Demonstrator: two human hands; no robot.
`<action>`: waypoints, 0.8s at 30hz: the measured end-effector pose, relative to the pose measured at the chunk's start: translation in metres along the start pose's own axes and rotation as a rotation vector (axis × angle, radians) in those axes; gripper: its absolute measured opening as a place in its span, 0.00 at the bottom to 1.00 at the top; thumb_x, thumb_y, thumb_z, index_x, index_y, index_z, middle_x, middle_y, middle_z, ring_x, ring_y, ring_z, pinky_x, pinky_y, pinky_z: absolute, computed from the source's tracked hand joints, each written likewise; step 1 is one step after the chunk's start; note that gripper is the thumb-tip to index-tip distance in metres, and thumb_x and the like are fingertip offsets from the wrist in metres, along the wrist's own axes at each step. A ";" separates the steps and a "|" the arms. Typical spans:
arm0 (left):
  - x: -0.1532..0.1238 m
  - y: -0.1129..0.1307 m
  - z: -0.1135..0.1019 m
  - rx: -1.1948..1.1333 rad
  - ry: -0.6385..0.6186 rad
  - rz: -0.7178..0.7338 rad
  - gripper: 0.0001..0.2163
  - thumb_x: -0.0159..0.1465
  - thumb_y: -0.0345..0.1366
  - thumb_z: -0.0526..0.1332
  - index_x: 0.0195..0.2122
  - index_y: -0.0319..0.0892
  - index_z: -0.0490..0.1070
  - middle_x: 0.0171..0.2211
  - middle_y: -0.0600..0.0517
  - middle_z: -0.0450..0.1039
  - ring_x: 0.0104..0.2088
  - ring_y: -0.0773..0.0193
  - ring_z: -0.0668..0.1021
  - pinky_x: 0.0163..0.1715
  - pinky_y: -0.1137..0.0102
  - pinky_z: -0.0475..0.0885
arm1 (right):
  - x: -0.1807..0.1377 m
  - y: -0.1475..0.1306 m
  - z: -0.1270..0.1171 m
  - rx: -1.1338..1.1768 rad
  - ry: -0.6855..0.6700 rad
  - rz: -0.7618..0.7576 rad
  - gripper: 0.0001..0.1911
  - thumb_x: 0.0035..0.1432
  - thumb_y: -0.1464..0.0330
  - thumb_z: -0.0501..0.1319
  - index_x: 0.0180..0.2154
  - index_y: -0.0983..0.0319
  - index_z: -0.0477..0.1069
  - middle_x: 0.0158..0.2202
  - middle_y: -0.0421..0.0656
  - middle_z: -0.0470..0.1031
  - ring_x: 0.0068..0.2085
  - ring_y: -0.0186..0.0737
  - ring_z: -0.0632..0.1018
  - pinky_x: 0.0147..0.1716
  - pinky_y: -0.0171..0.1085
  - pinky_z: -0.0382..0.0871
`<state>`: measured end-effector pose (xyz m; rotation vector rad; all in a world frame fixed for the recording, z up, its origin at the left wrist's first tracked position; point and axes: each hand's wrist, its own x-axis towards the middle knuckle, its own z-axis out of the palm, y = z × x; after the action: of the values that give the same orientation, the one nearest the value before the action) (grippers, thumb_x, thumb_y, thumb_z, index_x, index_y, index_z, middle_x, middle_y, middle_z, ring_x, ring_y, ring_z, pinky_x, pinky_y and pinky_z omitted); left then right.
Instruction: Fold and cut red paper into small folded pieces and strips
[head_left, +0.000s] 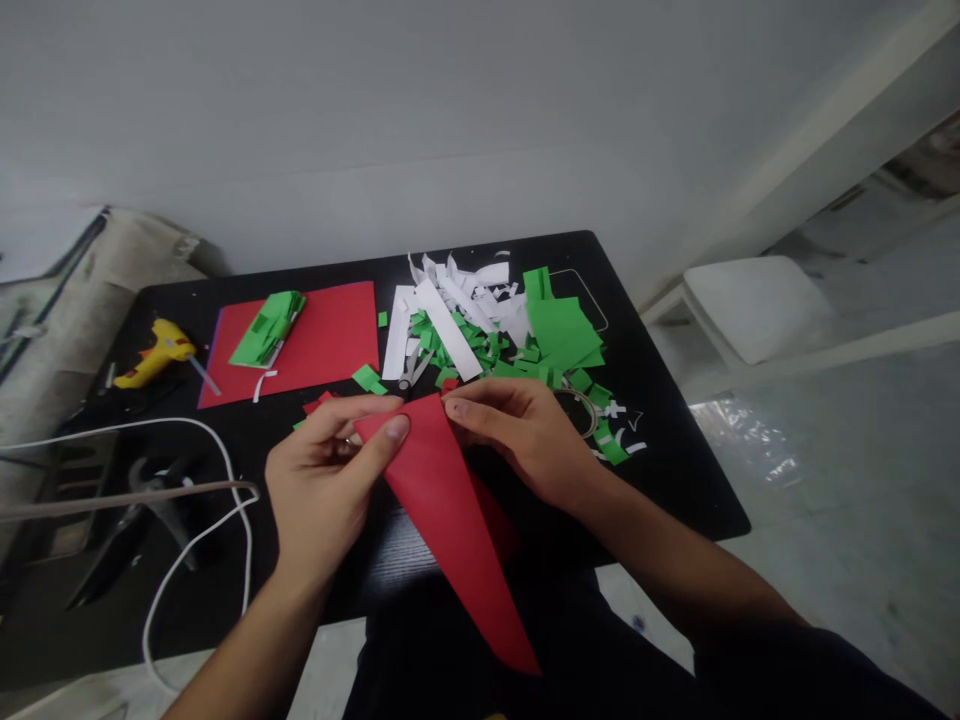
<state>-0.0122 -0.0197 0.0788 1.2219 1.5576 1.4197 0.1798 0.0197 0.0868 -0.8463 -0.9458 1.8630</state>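
Left hand point(322, 480) pinches the wide top edge of the long, tapered red paper piece point(450, 510), thumb pressed over it, and right hand point(525, 435) grips the opposite corner. The paper hangs over the near edge of the black desk point(675, 470), tip pointing at the person. Shaping looks largely done. The seam seems unfixed, and the yellow glue gun point(154, 352) lies untouched far left, cut green and white paper strips point(487, 320) heaped behind.

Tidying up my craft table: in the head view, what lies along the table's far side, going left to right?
yellow glue gun → red paper sheet → white paper strips → green paper pieces
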 end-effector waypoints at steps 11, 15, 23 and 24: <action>-0.006 0.006 0.001 0.217 0.040 0.191 0.08 0.61 0.38 0.74 0.41 0.49 0.85 0.30 0.55 0.80 0.21 0.72 0.69 0.20 0.75 0.64 | -0.004 0.001 0.004 -0.234 0.128 -0.136 0.11 0.47 0.66 0.80 0.34 0.57 0.84 0.33 0.40 0.86 0.37 0.40 0.85 0.40 0.39 0.81; -0.007 0.006 0.001 0.226 0.032 0.201 0.08 0.60 0.37 0.75 0.42 0.49 0.85 0.29 0.56 0.80 0.21 0.72 0.68 0.20 0.75 0.64 | -0.004 0.000 0.003 -0.286 0.153 -0.135 0.10 0.47 0.64 0.80 0.34 0.57 0.85 0.33 0.41 0.86 0.36 0.40 0.84 0.37 0.39 0.81; -0.007 0.005 0.000 0.220 0.021 0.207 0.07 0.61 0.38 0.74 0.41 0.50 0.85 0.31 0.56 0.81 0.21 0.72 0.69 0.20 0.74 0.64 | -0.005 -0.002 0.003 -0.328 0.155 -0.143 0.10 0.49 0.63 0.79 0.34 0.57 0.85 0.33 0.41 0.86 0.37 0.41 0.85 0.39 0.41 0.82; -0.007 0.006 0.000 0.227 0.022 0.211 0.07 0.61 0.38 0.74 0.41 0.50 0.85 0.31 0.56 0.81 0.21 0.72 0.69 0.20 0.74 0.64 | -0.005 -0.002 0.003 -0.329 0.158 -0.145 0.10 0.49 0.63 0.79 0.34 0.57 0.85 0.33 0.41 0.86 0.37 0.41 0.85 0.39 0.41 0.82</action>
<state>-0.0089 -0.0265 0.0836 1.5484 1.6802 1.4192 0.1800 0.0151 0.0907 -1.0734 -1.1979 1.5161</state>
